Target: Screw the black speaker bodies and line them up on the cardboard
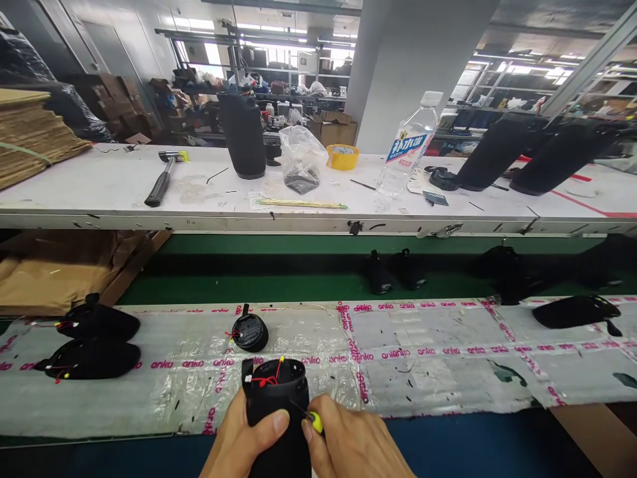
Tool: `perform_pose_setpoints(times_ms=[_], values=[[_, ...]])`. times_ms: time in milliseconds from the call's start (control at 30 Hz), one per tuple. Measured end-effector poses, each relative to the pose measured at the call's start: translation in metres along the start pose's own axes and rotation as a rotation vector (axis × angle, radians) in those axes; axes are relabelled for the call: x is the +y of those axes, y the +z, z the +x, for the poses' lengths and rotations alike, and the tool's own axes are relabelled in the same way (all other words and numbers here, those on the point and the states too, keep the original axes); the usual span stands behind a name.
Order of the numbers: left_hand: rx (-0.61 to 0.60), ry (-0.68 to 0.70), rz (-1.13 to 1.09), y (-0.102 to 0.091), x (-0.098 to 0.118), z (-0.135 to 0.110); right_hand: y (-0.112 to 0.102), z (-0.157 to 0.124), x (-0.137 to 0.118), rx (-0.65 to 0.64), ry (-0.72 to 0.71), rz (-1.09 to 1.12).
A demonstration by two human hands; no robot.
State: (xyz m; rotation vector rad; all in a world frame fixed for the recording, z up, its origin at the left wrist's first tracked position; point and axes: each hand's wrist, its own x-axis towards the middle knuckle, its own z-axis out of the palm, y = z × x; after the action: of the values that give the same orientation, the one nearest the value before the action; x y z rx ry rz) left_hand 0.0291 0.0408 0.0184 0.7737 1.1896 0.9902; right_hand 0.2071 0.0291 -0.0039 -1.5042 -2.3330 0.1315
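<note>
the person stands at the near edge of the taped plastic sheet (423,358), and all places below are given from the black cylindrical housing (277,418) held there. the left hand (239,441) is wrapped around the housing's left side, thumb laid across its front, so the housing stands upright with its open top towards the bench. the right hand (355,445) is closed on a small yellow-handled tool (314,421) touching the housing's right flank; the tool's tip cannot be made out. red and yellow wires (269,380) lie inside the open rim. just behind the housing and slightly to its left, a round black end cap (249,332) rests on the sheet with its own wire tail. well to the left of the housing lie two black shells (92,340), one behind the other. far behind it, on the white bench (99,192), stand a hammer (164,176), an upright black cylinder (243,136), a clear bag (301,159) and a water bottle (409,149). judged from this, the step in hand is work on the housing wall or wiring with the cap off. the next move would call for a steady left-hand hold, fine tool control, and keeping the wires clear of the rim.
</note>
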Motion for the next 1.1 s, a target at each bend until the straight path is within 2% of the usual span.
perform_pose_setpoints(times_ms=[233, 367, 467, 633, 767, 900, 1000, 1067, 1100], values=[[0.088, 0.090, 0.099, 0.001, 0.000, 0.002, 0.006, 0.002, 0.001, -0.041, 0.020, 0.014], [0.108, 0.068, 0.137, -0.002, -0.002, 0.005, 0.007, 0.004, 0.001, -0.044, 0.010, 0.028], [0.105, 0.090, 0.175, -0.002, -0.003, 0.009, 0.006, 0.004, -0.003, -0.031, 0.034, -0.039], [0.278, 0.244, 0.351, -0.001, -0.006, 0.014, 0.012, 0.004, -0.005, -0.003, 0.017, -0.180], [0.400, 0.326, 0.495, 0.000, -0.011, 0.017, 0.017, 0.005, -0.003, -0.076, -0.033, -0.160], [0.420, 0.291, 0.575, 0.001, -0.012, 0.019, 0.021, 0.011, -0.010, -0.178, 0.062, -0.182], [0.418, 0.252, 0.580, -0.001, -0.010, 0.019, 0.027, 0.013, -0.019, -0.193, 0.150, -0.173], [0.351, 0.168, 0.416, -0.003, -0.008, 0.018, 0.028, 0.011, -0.024, -0.128, 0.179, -0.028], [0.299, 0.073, 0.270, -0.005, -0.008, 0.017, 0.027, 0.009, -0.025, -0.056, 0.201, 0.074]])
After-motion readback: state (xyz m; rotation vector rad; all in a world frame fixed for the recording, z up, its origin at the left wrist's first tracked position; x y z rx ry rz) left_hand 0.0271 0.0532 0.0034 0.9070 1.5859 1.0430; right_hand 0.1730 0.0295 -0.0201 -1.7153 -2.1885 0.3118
